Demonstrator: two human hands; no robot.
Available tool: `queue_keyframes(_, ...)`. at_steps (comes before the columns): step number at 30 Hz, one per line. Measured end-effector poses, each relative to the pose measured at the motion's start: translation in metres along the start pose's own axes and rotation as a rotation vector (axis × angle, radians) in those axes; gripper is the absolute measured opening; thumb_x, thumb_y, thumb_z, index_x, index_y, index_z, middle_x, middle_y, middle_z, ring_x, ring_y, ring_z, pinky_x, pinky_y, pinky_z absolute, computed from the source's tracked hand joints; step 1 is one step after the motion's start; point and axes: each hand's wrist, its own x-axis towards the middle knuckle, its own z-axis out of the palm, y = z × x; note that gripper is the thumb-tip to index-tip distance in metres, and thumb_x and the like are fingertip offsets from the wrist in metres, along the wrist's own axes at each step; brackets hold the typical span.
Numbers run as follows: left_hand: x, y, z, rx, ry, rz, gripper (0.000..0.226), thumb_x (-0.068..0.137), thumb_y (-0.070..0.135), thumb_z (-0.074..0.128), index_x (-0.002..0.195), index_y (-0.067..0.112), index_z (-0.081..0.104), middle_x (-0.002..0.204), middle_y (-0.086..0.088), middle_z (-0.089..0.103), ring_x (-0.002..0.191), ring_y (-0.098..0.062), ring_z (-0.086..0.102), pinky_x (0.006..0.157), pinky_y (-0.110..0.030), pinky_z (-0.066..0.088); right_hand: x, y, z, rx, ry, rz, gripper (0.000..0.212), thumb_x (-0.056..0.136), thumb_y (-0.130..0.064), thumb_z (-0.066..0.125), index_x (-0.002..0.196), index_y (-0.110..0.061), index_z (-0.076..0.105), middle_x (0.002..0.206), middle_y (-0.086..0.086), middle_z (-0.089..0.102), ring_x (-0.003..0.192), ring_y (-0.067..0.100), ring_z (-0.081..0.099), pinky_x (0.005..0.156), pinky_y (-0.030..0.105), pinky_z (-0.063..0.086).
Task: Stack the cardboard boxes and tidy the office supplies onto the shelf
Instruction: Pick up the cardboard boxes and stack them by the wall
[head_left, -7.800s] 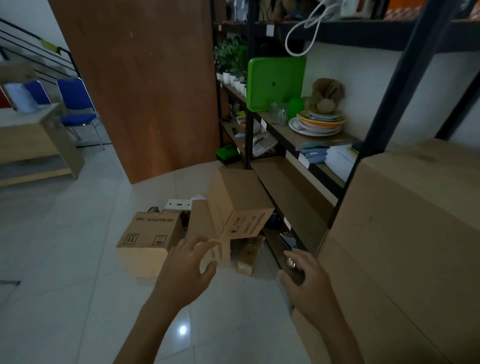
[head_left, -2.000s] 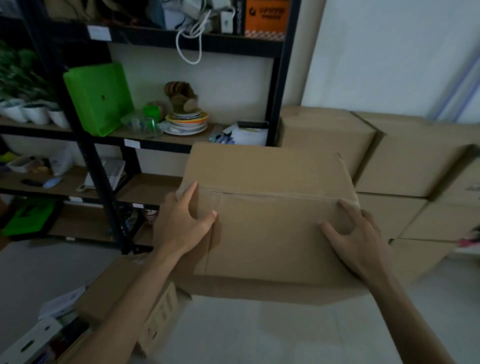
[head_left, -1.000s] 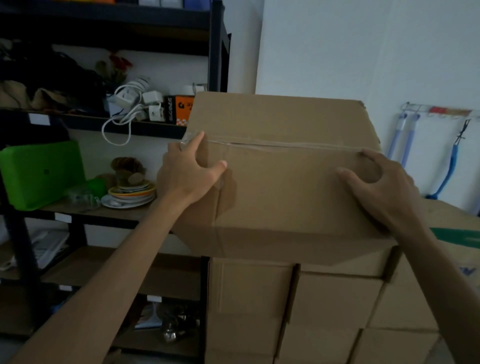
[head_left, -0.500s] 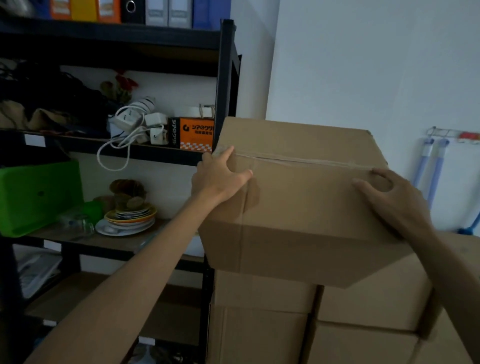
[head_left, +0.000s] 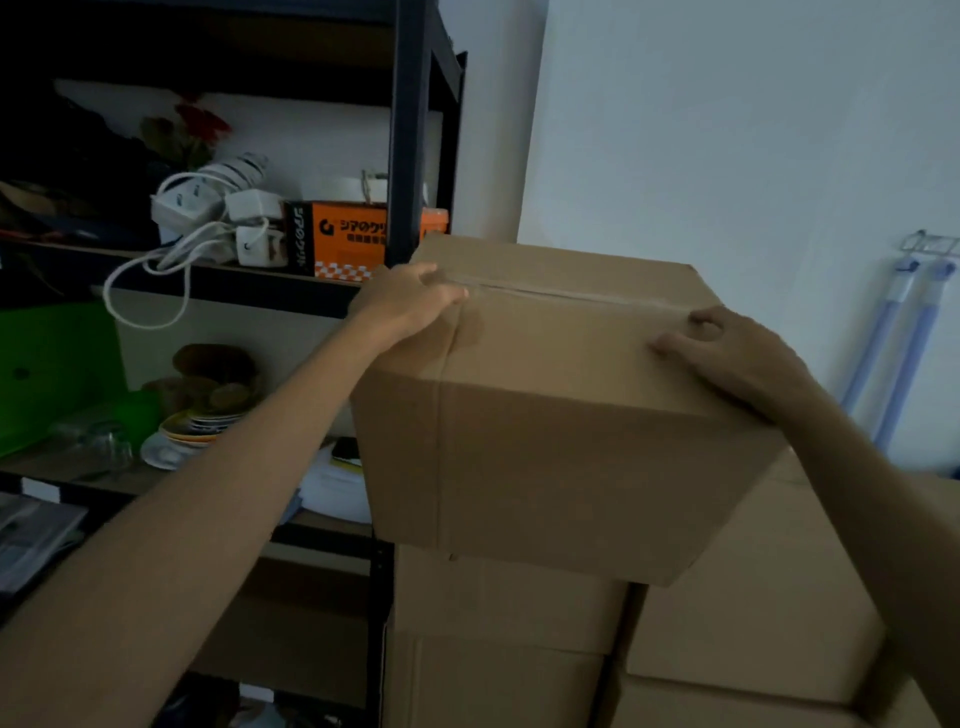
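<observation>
Cardboard box up at the top of the stacked boxes, just right of the shelf. Its underside is hidden, so contact is uncertain. Left hand fingers curl over the top left corner and right hand fingers curl on the top right (both gripping). Best to square its edges over the box beneath, lower it flat, and release only once it is steady.

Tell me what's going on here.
A person grips a taped box with both hands. The left hand curls over its top left corner and the right hand over its right edge. The box is at the top of a stack of other cartons, right beside the black shelf, with its front overhanging the carton below. I can't tell whether it already rests there fully.
</observation>
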Motion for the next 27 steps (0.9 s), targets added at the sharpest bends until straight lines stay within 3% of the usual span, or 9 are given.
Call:
queue_keyframes(4, 0.012, 0.016, -0.004, 0.230, 0.212, 0.280, 0.045, 0.087, 0.049, 0.054, 0.125, 0.024, 0.057, 0.131, -0.005, 0.048, 0.122, -0.027, 0.040, 0.104, -0.040, 0.030, 0.041, -0.009, 0.000, -0.027, -0.064, 0.013, 0.070, 0.074, -0.074, 0.049, 0.125, -0.025, 0.054, 0.132, 0.005, 0.053, 0.121, 0.029, 0.048, 0.099, 0.048, 0.040)
queue_keyframes(7, -0.007, 0.025, 0.004, 0.254, 0.064, 0.532, 0.050, 0.078, 0.064, 0.045, 0.107, 0.028, 0.065, 0.115, 0.004, 0.059, 0.107, -0.017, 0.053, 0.098, -0.042, 0.041, 0.067, -0.013, -0.001, -0.071, -0.130, 0.019, 0.077, 0.071, -0.077, 0.049, 0.119, -0.017, 0.060, 0.128, 0.008, 0.055, 0.114, 0.031, 0.052, 0.097, 0.049, 0.042)
queue_keyframes(9, -0.015, 0.022, 0.019, 0.404, 0.030, 0.608, 0.067, 0.073, 0.073, 0.044, 0.122, 0.029, 0.057, 0.125, 0.005, 0.056, 0.116, -0.016, 0.049, 0.105, -0.043, 0.034, 0.082, -0.015, 0.001, -0.095, -0.117, 0.027, 0.078, 0.069, -0.076, 0.051, 0.113, -0.012, 0.063, 0.122, 0.011, 0.058, 0.108, 0.033, 0.054, 0.093, 0.047, 0.045)
queue_keyframes(12, -0.009, 0.010, 0.037, 0.537, 0.133, 0.587, 0.078, 0.073, 0.074, 0.052, 0.138, 0.033, 0.041, 0.142, 0.005, 0.044, 0.132, -0.019, 0.036, 0.112, -0.041, 0.017, 0.092, -0.022, 0.005, -0.131, 0.082, -0.090, 0.054, 0.076, -0.056, 0.061, 0.107, -0.011, 0.067, 0.117, 0.013, 0.062, 0.108, 0.033, 0.055, 0.088, 0.042, 0.045)
queue_keyframes(15, 0.002, 0.010, 0.043, 0.500, 0.156, 0.542, 0.076, 0.074, 0.069, 0.056, 0.139, 0.034, 0.039, 0.144, 0.006, 0.042, 0.133, -0.019, 0.034, 0.111, -0.039, 0.015, 0.079, -0.030, 0.011, -0.149, 0.382, -0.262, 0.040, 0.083, -0.048, 0.057, 0.104, -0.017, 0.069, 0.116, 0.008, 0.064, 0.109, 0.032, 0.055, 0.088, 0.042, 0.043)
queue_keyframes(17, 0.009, 0.009, 0.048, 0.476, 0.171, 0.527, 0.075, 0.075, 0.065, 0.058, 0.140, 0.033, 0.038, 0.142, 0.005, 0.043, 0.131, -0.020, 0.035, 0.109, -0.038, 0.016, 0.071, -0.028, 0.027, -0.137, 0.433, -0.335, 0.040, 0.088, -0.050, 0.047, 0.093, -0.017, 0.071, 0.102, 0.004, 0.068, 0.090, 0.026, 0.058, 0.075, 0.035, 0.042)
queue_keyframes(20, 0.016, 0.008, 0.056, 0.449, 0.192, 0.515, 0.073, 0.076, 0.063, 0.059, 0.139, 0.032, 0.039, 0.140, 0.005, 0.046, 0.127, -0.020, 0.037, 0.106, -0.037, 0.019, 0.067, -0.018, 0.053, -0.194, 0.611, -0.449, 0.049, 0.092, -0.044, 0.036, 0.065, -0.011, 0.060, 0.068, 0.005, 0.061, 0.060, 0.022, 0.046, 0.056, 0.027, 0.024)
queue_keyframes(24, 0.031, 0.014, 0.074, 0.474, 0.205, 0.499, 0.071, 0.078, 0.063, 0.058, 0.138, 0.030, 0.040, 0.139, 0.004, 0.046, 0.125, -0.022, 0.037, 0.103, -0.036, 0.019, 0.079, -0.008, 0.071, -0.202, 0.875, -0.498, 0.039, 0.087, -0.020, 0.058, 0.051, -0.007, 0.049, 0.047, 0.005, 0.048, 0.049, 0.016, 0.028, 0.055, 0.026, 0.020)
queue_keyframes(27, 0.046, 0.012, 0.084, 0.477, 0.188, 0.480, 0.070, 0.079, 0.061, 0.057, 0.138, 0.030, 0.040, 0.139, 0.003, 0.045, 0.125, -0.022, 0.035, 0.102, -0.036, 0.019, 0.100, 0.003, 0.089, -0.251, 0.930, -0.571, 0.033, 0.087, -0.021, 0.055, 0.057, -0.010, 0.052, 0.052, 0.004, 0.052, 0.049, 0.017, 0.030, 0.056, 0.028, 0.022)
